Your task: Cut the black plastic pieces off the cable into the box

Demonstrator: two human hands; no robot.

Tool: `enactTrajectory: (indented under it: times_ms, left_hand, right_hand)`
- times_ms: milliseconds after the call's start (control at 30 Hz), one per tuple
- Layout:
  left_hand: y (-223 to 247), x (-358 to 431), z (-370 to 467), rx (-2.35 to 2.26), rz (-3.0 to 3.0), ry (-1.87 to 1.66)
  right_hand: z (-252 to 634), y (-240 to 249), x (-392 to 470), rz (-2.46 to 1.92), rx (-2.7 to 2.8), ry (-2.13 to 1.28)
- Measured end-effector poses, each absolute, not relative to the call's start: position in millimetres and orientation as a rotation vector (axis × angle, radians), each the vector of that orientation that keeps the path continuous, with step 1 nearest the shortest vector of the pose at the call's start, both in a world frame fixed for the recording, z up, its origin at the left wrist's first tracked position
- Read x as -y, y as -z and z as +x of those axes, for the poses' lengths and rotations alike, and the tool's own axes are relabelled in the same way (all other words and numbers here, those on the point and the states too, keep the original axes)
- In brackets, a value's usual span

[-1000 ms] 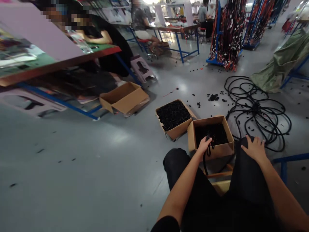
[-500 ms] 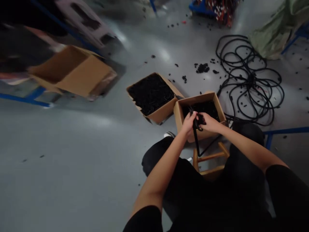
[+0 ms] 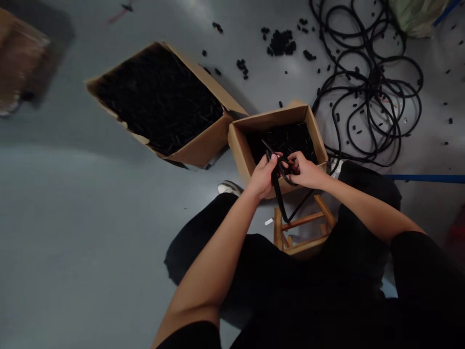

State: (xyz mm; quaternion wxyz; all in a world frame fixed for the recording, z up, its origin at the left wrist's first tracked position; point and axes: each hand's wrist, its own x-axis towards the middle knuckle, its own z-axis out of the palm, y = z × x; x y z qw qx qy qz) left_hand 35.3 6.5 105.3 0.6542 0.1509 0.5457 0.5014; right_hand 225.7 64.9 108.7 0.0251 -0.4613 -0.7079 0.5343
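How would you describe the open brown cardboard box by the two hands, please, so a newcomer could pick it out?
Find the loosely looped black cord on the grey floor. Immediately left stands an open brown cardboard box, left hand and right hand at its near edge. Its inner walls show above the black pieces inside, unlike the fuller brown cardboard box just left.

Now part of the black tube (image 3: 279,197) is covered by the left hand (image 3: 262,178), the dark tool (image 3: 285,177) partly masked by the right hand (image 3: 308,173). The coil (image 3: 374,77) is clipped by the top edge, a blurred carton (image 3: 22,60) by the left; the stool (image 3: 302,220) is partly hidden by clothing (image 3: 290,291).
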Motion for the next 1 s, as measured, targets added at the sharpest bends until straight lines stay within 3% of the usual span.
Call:
enactTrajectory:
  times_ms: [133, 500, 733, 1000]
  left_hand:
    - [-92.7, -15.2, 17.4, -1.335, 0.567, -1.029]
    - [-87.1, -24.5, -6.4, -1.285, 0.574, -1.147]
    - [-82.6, -20.8, -23.4, -1.329, 0.565, -1.195]
    - [-75.7, -3.6, -20.9, -1.464, 0.73, -1.237]
  right_hand:
    - [238.6, -107.4, -83.6, -1.37, 2.13, -1.656]
    - [255.0, -134.4, -109.0, -0.884, 1.492, -2.303]
    - [254.2, -133.2, -101.9, -0.983, 1.827, -2.058]
    - [252.9, -133.0, -80.2, -1.053, 1.923, -2.049]
